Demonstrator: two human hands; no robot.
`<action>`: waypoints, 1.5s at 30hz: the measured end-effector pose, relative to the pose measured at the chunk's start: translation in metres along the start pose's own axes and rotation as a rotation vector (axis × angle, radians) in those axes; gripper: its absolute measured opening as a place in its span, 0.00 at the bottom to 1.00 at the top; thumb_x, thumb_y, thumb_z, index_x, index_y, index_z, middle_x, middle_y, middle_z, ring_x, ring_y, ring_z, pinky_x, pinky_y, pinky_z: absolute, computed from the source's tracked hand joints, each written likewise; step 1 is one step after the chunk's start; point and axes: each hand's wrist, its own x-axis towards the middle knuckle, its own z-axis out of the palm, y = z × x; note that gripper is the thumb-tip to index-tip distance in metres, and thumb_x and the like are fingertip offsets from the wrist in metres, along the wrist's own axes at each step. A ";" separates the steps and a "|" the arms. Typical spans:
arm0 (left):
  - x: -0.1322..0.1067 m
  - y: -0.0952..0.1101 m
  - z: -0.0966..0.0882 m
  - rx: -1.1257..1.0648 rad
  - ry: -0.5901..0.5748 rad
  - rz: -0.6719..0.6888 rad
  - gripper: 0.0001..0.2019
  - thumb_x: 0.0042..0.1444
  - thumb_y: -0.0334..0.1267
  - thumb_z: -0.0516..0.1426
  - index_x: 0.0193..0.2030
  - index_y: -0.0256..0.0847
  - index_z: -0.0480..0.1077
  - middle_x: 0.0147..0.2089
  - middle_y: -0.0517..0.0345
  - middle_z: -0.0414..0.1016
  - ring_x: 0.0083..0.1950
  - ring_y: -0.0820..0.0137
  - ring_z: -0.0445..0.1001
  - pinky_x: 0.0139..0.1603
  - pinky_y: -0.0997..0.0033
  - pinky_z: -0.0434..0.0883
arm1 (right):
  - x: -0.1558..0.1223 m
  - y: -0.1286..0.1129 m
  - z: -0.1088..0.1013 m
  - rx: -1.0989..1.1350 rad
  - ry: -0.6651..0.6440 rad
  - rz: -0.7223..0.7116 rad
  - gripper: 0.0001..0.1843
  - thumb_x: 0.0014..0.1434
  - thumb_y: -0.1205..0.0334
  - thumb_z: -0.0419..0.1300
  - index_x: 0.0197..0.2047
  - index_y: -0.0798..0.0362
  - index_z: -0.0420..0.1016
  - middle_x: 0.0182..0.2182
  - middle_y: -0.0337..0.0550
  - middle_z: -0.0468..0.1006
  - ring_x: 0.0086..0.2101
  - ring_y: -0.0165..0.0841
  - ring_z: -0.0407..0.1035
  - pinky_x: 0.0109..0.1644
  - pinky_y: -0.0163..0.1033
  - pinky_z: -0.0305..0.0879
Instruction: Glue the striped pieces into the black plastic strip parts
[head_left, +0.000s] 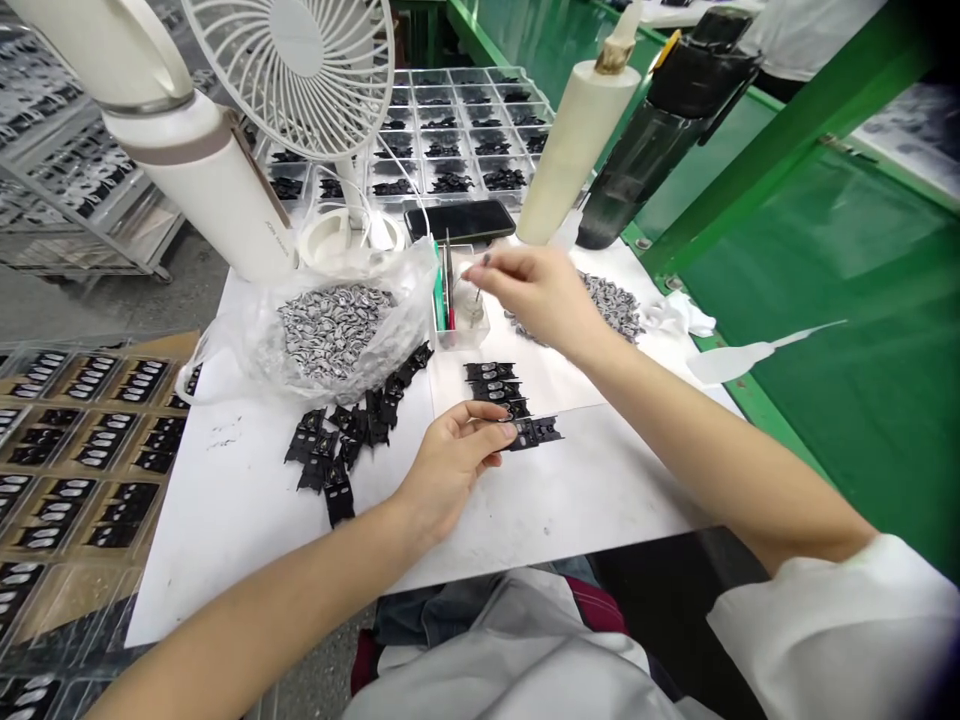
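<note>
Black and flat, the part [538, 432] at my clock's centre is clamped at one end by the left hand [454, 460], thumb against fingers, presumably leaving the rest exposed. Similar pieces [491, 378] line up at eleven, likely for easy reach. At ten, a plastic bag [411, 290] holds grey pieces [337, 330]. At twelve, the right hand [551, 295] pinches what looks like a thin implement [478, 293] over a clear box [456, 342] of slim tools [439, 290]. Farther, towards eleven, a divided tray [479, 175] holds black parts [452, 183].
</note>
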 end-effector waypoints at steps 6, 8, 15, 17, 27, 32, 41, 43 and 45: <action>0.000 0.001 0.000 -0.003 -0.002 -0.010 0.11 0.41 0.33 0.64 0.32 0.39 0.69 0.27 0.65 0.67 0.29 0.80 0.64 0.32 0.76 0.60 | -0.050 -0.019 -0.021 0.321 0.421 -0.225 0.07 0.56 0.60 0.56 0.30 0.47 0.74 0.17 0.34 0.64 0.18 0.26 0.57 0.20 0.34 0.53; 0.000 0.000 0.000 -0.007 -0.002 -0.011 0.11 0.41 0.34 0.64 0.33 0.39 0.69 0.27 0.65 0.67 0.29 0.80 0.64 0.32 0.77 0.60 | -0.068 -0.017 -0.023 0.400 0.434 -0.240 0.08 0.56 0.60 0.56 0.28 0.48 0.74 0.16 0.35 0.65 0.16 0.26 0.57 0.18 0.35 0.52; 0.000 -0.001 0.000 0.009 -0.006 -0.001 0.11 0.42 0.34 0.63 0.33 0.39 0.68 0.29 0.64 0.67 0.31 0.80 0.64 0.31 0.78 0.60 | -0.093 -0.002 -0.017 0.534 0.337 -0.132 0.08 0.54 0.60 0.56 0.26 0.50 0.73 0.16 0.34 0.66 0.14 0.26 0.58 0.18 0.35 0.53; 0.001 -0.001 0.000 0.011 -0.007 -0.001 0.11 0.42 0.34 0.64 0.33 0.39 0.68 0.29 0.64 0.67 0.31 0.80 0.65 0.32 0.78 0.61 | -0.093 -0.001 -0.016 0.545 0.305 -0.127 0.08 0.55 0.61 0.56 0.27 0.51 0.72 0.15 0.34 0.66 0.15 0.25 0.59 0.17 0.34 0.53; -0.001 -0.001 0.000 0.041 -0.004 -0.009 0.10 0.43 0.33 0.63 0.33 0.38 0.67 0.29 0.64 0.66 0.31 0.80 0.64 0.31 0.78 0.61 | -0.093 0.001 -0.013 0.496 0.295 -0.103 0.08 0.55 0.63 0.55 0.26 0.52 0.72 0.15 0.34 0.66 0.15 0.25 0.58 0.17 0.34 0.53; 0.000 -0.001 0.000 0.036 -0.008 -0.004 0.10 0.43 0.33 0.63 0.33 0.39 0.68 0.29 0.65 0.66 0.31 0.80 0.64 0.32 0.78 0.61 | -0.092 -0.001 -0.015 0.507 0.329 -0.085 0.09 0.55 0.60 0.56 0.25 0.51 0.72 0.15 0.34 0.65 0.15 0.25 0.58 0.18 0.34 0.53; 0.000 -0.001 -0.001 0.035 -0.022 0.002 0.10 0.43 0.33 0.63 0.32 0.39 0.68 0.28 0.65 0.67 0.30 0.80 0.64 0.32 0.78 0.61 | -0.049 -0.010 -0.026 0.253 0.238 -0.057 0.10 0.59 0.63 0.52 0.29 0.52 0.71 0.18 0.34 0.67 0.19 0.24 0.61 0.23 0.32 0.57; 0.000 -0.002 -0.001 0.034 -0.018 -0.002 0.10 0.43 0.33 0.63 0.32 0.39 0.68 0.28 0.65 0.67 0.30 0.80 0.64 0.32 0.77 0.61 | -0.036 -0.010 -0.024 0.131 0.216 -0.061 0.10 0.60 0.60 0.51 0.31 0.52 0.71 0.19 0.35 0.68 0.21 0.25 0.63 0.27 0.33 0.60; 0.000 -0.002 0.000 0.030 -0.016 -0.002 0.10 0.42 0.33 0.63 0.32 0.38 0.68 0.27 0.65 0.67 0.30 0.81 0.64 0.32 0.77 0.61 | -0.025 -0.009 -0.020 0.047 0.219 -0.087 0.12 0.61 0.57 0.49 0.33 0.51 0.70 0.21 0.35 0.68 0.23 0.25 0.65 0.30 0.33 0.62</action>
